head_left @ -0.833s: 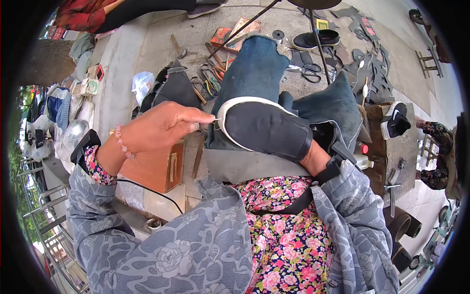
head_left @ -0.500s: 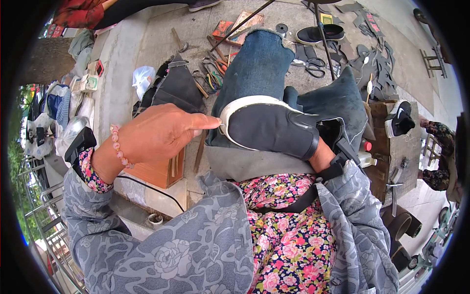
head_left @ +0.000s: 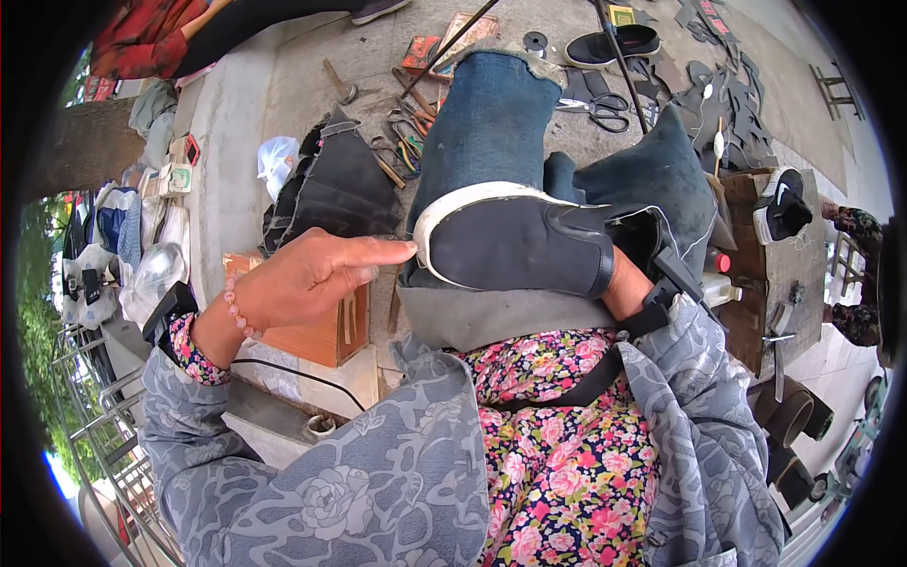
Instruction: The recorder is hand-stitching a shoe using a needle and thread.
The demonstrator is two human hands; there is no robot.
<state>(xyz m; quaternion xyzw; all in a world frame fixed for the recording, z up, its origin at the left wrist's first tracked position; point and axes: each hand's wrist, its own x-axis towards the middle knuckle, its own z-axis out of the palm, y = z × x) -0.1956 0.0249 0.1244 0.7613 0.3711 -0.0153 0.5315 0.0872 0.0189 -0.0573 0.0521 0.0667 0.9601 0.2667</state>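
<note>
A dark slip-on shoe point(head_left: 520, 244) with a white sole edge lies sideways over my lap, its toe pointing left. My right hand point(head_left: 625, 288) is pushed into the shoe's opening and holds it from inside; those fingers are hidden. At the toe, the index fingertip of my left hand point(head_left: 307, 279) touches the white sole edge. That hand's other fingers are curled in, and whatever they may hold cannot be made out. Under the shoe are a grey cloth point(head_left: 501, 317) and blue denim point(head_left: 487, 128) covering my leg.
Beyond my left hand lie a black leather piece point(head_left: 345, 184), pliers point(head_left: 408, 151) and a hammer point(head_left: 340, 85). Scissors point(head_left: 605, 113), another dark shoe point(head_left: 614, 45) and black scraps point(head_left: 727, 109) are farther off. A wooden box point(head_left: 751, 283) bearing a sneaker point(head_left: 784, 203) stands right; an orange box point(head_left: 331, 331) sits left.
My left index finger has shifted slightly left and down, still at the toe. A thin light tip near that fingertip no longer shows. The shoe has barely moved; the whole view has shifted slightly.
</note>
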